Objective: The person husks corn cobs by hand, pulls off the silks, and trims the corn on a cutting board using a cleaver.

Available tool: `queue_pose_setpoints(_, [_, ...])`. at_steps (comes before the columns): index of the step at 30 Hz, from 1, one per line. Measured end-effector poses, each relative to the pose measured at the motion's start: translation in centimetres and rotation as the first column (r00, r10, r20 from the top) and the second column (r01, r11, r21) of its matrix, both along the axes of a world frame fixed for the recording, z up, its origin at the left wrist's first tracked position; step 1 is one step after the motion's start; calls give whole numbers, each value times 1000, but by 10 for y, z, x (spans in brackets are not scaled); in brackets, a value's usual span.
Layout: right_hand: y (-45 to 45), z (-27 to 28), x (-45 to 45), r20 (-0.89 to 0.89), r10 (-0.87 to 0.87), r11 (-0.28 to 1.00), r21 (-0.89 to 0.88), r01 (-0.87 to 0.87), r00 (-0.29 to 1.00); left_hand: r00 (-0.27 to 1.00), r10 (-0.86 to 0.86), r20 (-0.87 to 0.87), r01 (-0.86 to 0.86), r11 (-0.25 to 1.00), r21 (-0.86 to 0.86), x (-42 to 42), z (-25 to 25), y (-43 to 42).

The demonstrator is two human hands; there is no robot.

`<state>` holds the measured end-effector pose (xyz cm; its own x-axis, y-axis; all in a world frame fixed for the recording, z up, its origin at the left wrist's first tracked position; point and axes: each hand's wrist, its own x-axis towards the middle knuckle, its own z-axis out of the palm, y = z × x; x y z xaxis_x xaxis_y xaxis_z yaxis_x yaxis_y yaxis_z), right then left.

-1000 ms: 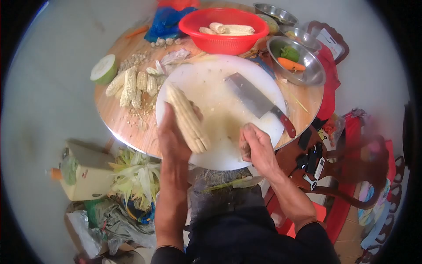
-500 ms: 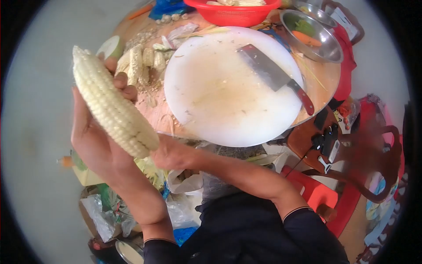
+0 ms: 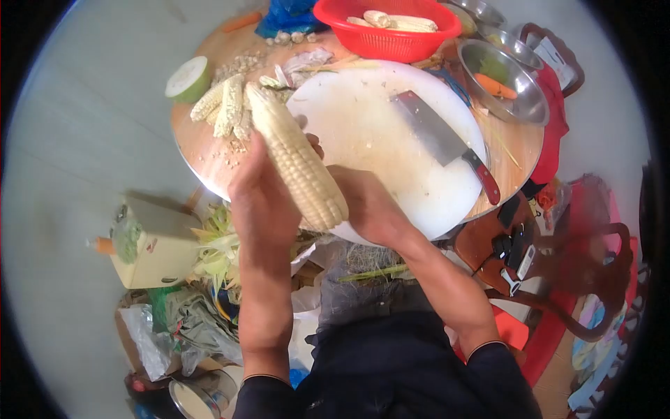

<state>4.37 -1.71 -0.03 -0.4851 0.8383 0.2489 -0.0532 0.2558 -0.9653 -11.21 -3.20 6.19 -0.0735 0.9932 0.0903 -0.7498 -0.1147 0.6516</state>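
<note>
A peeled ear of corn (image 3: 296,160) slants across the middle, its pointed tip up and to the left. My left hand (image 3: 262,192) is closed around it from the left, with fingertips showing past its far side. At the thick lower end is my right hand (image 3: 366,202), closed against the corn, its fingertips partly hidden. Behind and below them lies a round white cutting board (image 3: 377,153). On the board rests a cleaver (image 3: 433,129) with a dark red handle (image 3: 483,178). Stripped cobs (image 3: 227,105) and loose kernels lie left of the board.
A red basket (image 3: 387,45) holding corn stands at the back of the wooden table (image 3: 199,150). Metal bowls (image 3: 527,105), one holding a carrot (image 3: 495,86), sit at the right. Half a green-skinned vegetable (image 3: 188,78) lies at left. Husks (image 3: 216,241) and a chair (image 3: 593,279) are below.
Both hands have moved right with the ear of corn, from beside the board to over its left edge. The view has shifted slightly, and the corn stands a little more upright.
</note>
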Motion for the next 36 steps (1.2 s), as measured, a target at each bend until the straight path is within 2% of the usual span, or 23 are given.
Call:
queue_pose_setpoints(1, [-4,11,4,-1,6,1000,14,-6,1000,1000,-24,9,24,999,-27,2,-4,0])
queue_pose_setpoints(3, [-13,35,14,-198,-249,905,-397,154,948,1000,2,-27,-4,998,-70,8,-16,2])
queue_pose_setpoints(5, [-18,31,21,-106,-207,927,-338,161,973,999,43,-9,-44,996,-82,20,-26,5])
queue_pose_setpoints(7, [-24,25,24,165,-147,987,-43,156,975,994,76,-77,-82,993,-80,32,-25,3])
queue_pose_setpoints(9, [-24,24,30,231,-126,986,-77,147,965,977,49,-208,-73,992,-106,39,-29,5])
queue_pose_setpoints(11, [-20,19,41,38,-140,939,-312,145,989,975,59,-216,-73,996,-60,28,-51,13])
queue_pose_setpoints(12, [-18,14,46,-99,-128,938,-334,88,987,895,90,-437,-109,994,-18,23,-53,18])
queue_pose_setpoints(13, [-18,12,52,-93,-124,941,-328,88,988,763,121,-635,-133,991,29,19,-55,21])
queue_pose_setpoints(15, [-17,12,59,-153,-144,911,-405,71,978,777,83,-624,-108,994,-2,12,-52,17])
queue_pose_setpoints(17, [-17,10,61,-154,-166,909,-407,91,974,687,-83,-722,-30,989,-142,2,-49,15])
queue_pose_setpoints(18, [-17,10,61,-123,-179,914,-389,118,976,689,-82,-720,-31,989,-143,1,-47,14])
queue_pose_setpoints(20, [-19,10,59,-88,-185,917,-373,140,979,557,-177,-812,130,984,-125,1,-45,10])
queue_pose_setpoints(21, [-20,10,57,-58,-183,935,-319,155,981,560,-175,-810,124,984,-127,4,-42,8])
queue_pose_setpoints(23, [-20,13,55,-28,-180,951,-260,167,983,432,-145,-890,156,984,-85,13,-36,6])
queue_pose_setpoints(25, [-21,17,54,-49,-204,939,-293,181,978,462,-123,-878,171,984,-48,10,-35,5])
queue_pose_setpoints(26, [-21,18,55,-45,-209,937,-295,187,977,455,-163,-875,274,961,-36,6,-32,1])
queue_pose_setpoints(27, [-20,19,57,-135,-197,905,-405,127,971,445,-201,-873,373,927,-24,4,-29,-1])
queue_pose_setpoints(28, [-19,19,59,-225,-192,863,-502,55,955,449,-204,-870,376,926,-23,2,-34,-2])
queue_pose_setpoints(30, [-18,19,62,-281,-201,836,-549,15,938,571,-246,-783,253,960,-118,0,-48,-2])
queue_pose_setpoints(31, [-18,19,63,-340,-209,809,-587,-33,917,571,-247,-783,254,960,-118,1,-51,-1])
queue_pose_setpoints(33, [-18,21,61,-332,-211,804,-594,-30,919,566,-159,-809,192,980,-58,2,-53,1])
queue_pose_setpoints(34, [-19,22,60,-323,-213,797,-603,-28,922,494,-119,-861,228,974,-4,6,-47,1])
queue_pose_setpoints(36, [-18,20,61,-353,-154,795,-599,-96,923,544,-85,-835,259,963,70,22,-54,1])
